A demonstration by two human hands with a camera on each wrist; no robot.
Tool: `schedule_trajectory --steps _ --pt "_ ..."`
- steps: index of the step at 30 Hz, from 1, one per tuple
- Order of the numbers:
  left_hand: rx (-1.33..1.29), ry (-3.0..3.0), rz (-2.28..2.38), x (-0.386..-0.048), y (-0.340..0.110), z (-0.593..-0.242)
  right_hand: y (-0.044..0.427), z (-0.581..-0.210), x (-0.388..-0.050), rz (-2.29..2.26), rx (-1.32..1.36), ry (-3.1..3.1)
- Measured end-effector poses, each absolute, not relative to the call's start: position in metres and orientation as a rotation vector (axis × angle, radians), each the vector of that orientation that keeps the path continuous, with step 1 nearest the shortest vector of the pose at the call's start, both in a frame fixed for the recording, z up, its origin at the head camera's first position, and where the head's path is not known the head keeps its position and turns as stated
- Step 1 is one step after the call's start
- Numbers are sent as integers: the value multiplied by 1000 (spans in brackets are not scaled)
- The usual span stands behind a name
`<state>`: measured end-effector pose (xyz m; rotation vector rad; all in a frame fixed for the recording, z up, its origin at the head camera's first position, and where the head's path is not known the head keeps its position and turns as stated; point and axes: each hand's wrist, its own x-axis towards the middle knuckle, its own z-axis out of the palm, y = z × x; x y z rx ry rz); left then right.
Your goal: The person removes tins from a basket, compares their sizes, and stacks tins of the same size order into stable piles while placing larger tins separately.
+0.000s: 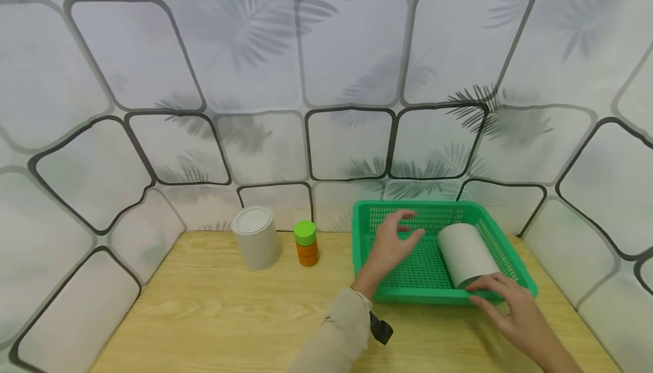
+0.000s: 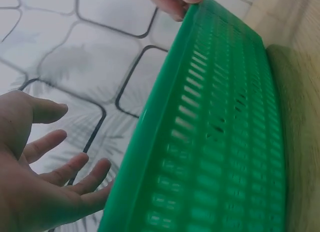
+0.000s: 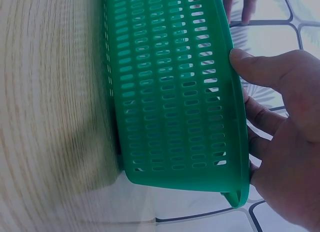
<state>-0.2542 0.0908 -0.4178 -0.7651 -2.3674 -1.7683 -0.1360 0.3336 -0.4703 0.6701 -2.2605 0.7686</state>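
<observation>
A green plastic basket (image 1: pixel 408 295) with slotted sides sits on the table at the right in the head view. Inside it, on the right, a white cylinder (image 1: pixel 465 251) lies on its side. My right hand (image 1: pixel 515 313) pinches the basket's near rim; in the right wrist view the thumb (image 3: pixel 260 67) is outside and the other fingers are behind the rim. Over the basket's left part hovers my left hand (image 1: pixel 390 248), fingers spread and loosely bent, holding nothing. The left wrist view shows that hand (image 2: pixel 45 187) beside the rim.
Left of the basket, a small orange jar with a bright green lid (image 1: pixel 306 242) stands upright. Farther left is a white lidded can (image 1: pixel 255 240). A patterned curtain (image 1: pixel 352 146) closes off the back and sides of the wooden table (image 1: pixel 214 305).
</observation>
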Motion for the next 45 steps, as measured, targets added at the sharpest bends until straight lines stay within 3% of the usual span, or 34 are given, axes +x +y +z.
schedule_trajectory --steps 10,20,45 --pt "-733 -2477 -1817 -257 131 -419 331 -468 -135 764 644 -2278" --pt "-526 -2664 -1866 -258 167 -430 334 -466 -135 759 670 -2271" --pt "-141 -2764 -2351 -270 208 -446 333 -467 -133 747 634 -2303"
